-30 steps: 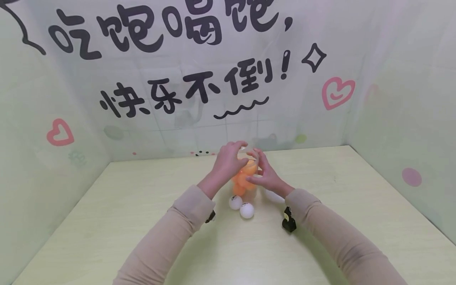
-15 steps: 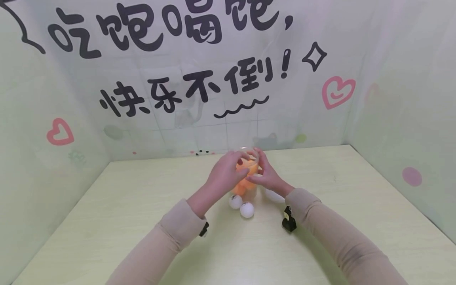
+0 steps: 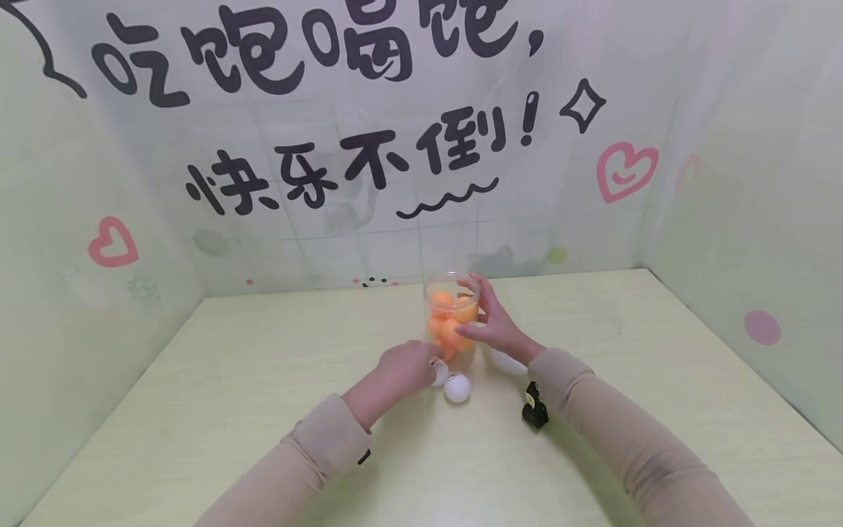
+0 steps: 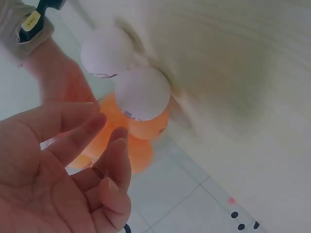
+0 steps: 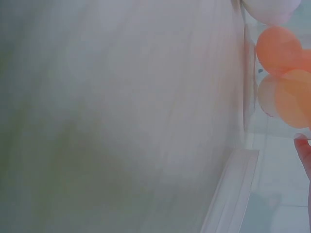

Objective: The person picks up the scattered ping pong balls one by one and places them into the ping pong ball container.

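Note:
A clear cylindrical jar holds several orange balls. My right hand grips its right side, thumb at the front and fingers round toward the back. In the right wrist view only a fingertip shows near the orange balls. Two white table tennis balls with small printed marks lie side by side before the jar. My left hand is low at the jar's front left, overlapping one white ball in the head view. In the left wrist view its loosely bent fingers point toward the nearer white ball and hold nothing.
A flat white object lies beside the jar, partly under my right wrist; its edge shows in the right wrist view. A printed back wall stands close behind the jar. The pale tabletop extends to both sides.
My left hand has gone from above the jar's mouth down to the white balls at its front left. The orange balls in the jar are now uncovered. The right hand has stayed on the jar.

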`<action>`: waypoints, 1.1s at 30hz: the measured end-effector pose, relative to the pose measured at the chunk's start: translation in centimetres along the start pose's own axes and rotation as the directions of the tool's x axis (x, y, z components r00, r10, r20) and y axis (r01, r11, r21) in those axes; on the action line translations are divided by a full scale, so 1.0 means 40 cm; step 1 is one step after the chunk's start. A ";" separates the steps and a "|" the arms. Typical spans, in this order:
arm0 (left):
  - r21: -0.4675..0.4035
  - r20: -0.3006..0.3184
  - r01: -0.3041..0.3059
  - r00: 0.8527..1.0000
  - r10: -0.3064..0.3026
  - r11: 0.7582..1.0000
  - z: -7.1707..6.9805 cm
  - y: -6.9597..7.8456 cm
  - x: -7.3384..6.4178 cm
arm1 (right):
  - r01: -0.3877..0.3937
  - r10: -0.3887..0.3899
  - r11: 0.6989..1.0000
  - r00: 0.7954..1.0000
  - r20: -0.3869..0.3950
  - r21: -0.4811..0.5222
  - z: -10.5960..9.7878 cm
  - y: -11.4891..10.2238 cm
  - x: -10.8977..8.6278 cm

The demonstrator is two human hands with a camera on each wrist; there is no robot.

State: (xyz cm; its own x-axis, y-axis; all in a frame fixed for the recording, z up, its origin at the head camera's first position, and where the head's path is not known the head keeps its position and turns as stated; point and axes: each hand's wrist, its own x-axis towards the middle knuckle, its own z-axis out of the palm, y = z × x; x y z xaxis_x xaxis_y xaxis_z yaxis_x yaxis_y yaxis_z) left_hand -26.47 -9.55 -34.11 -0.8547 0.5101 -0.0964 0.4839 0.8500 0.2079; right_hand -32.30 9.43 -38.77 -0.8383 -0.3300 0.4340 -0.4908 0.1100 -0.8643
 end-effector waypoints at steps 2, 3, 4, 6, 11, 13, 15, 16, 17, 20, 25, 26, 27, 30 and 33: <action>-0.003 0.004 0.007 1.000 -0.007 1.000 0.010 -0.005 0.004 | 0.008 -0.008 1.000 1.000 0.001 -0.007 -0.002 0.005 0.001; -0.005 0.006 0.014 1.000 -0.014 1.000 0.013 -0.006 0.006 | 0.012 -0.012 1.000 1.000 0.001 -0.007 -0.002 0.005 0.001; -0.004 0.007 0.021 1.000 -0.021 1.000 0.016 -0.007 0.008 | 0.014 -0.014 1.000 1.000 0.002 -0.004 -0.003 0.006 0.001; -0.011 0.007 0.043 0.999 -0.043 0.999 0.020 -0.010 0.010 | 0.017 -0.017 1.000 1.000 0.004 -0.002 -0.004 0.006 0.001; -0.022 -0.014 0.091 0.996 -0.091 0.996 0.029 -0.019 0.011 | 0.014 -0.014 1.000 1.000 0.004 -0.005 -0.006 0.007 0.003; -0.033 -0.018 0.092 0.996 -0.092 0.995 0.033 -0.027 0.013 | 0.012 -0.012 1.000 1.000 0.005 -0.005 -0.007 0.007 0.003; -0.062 -0.014 0.086 0.996 -0.087 0.994 0.037 -0.037 0.013 | 0.004 -0.004 1.000 1.000 0.005 -0.007 -0.006 0.003 0.003; -0.076 -0.013 0.081 0.997 -0.083 0.994 0.039 -0.041 0.013 | 0.000 0.000 1.000 1.000 0.004 -0.005 -0.005 -0.002 0.002; -0.094 -0.006 0.083 0.996 -0.084 0.992 0.041 -0.046 0.013 | -0.004 0.004 1.000 1.000 0.006 -0.003 -0.004 -0.007 0.002; -0.151 0.014 0.101 0.995 -0.100 0.983 0.047 -0.056 0.011 | -0.017 0.017 1.000 1.000 0.006 -0.009 0.004 -0.039 -0.005; -0.209 0.042 0.141 0.990 -0.136 0.968 0.055 -0.065 0.013 | -0.042 0.042 0.999 0.999 0.004 -0.028 0.012 -0.074 -0.013; -0.214 0.045 0.145 0.989 -0.139 0.966 0.056 -0.066 0.014 | -0.046 0.046 0.999 0.999 0.002 -0.027 0.012 -0.075 -0.013; -0.220 0.049 0.150 0.989 -0.143 0.964 0.056 -0.066 0.014 | -0.048 0.048 0.999 0.999 0.001 -0.023 0.012 -0.076 -0.014; -0.234 0.057 0.159 0.987 -0.150 0.959 0.052 -0.068 0.011 | -0.049 0.049 0.999 0.999 -0.001 -0.016 0.013 -0.077 -0.014; -0.239 0.050 0.151 0.988 -0.144 0.959 0.049 -0.071 0.008 | -0.050 0.050 0.999 0.999 -0.001 -0.015 0.013 -0.078 -0.013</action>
State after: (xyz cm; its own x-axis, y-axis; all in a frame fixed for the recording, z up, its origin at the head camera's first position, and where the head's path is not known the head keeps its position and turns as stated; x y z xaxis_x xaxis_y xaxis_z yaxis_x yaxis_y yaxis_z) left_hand -27.75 -11.53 -36.65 -0.9048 0.3887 -0.1739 0.2897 0.8612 0.4175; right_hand -30.21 8.77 -36.44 -0.8623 -0.3229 0.3901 -0.4515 0.1410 -0.8811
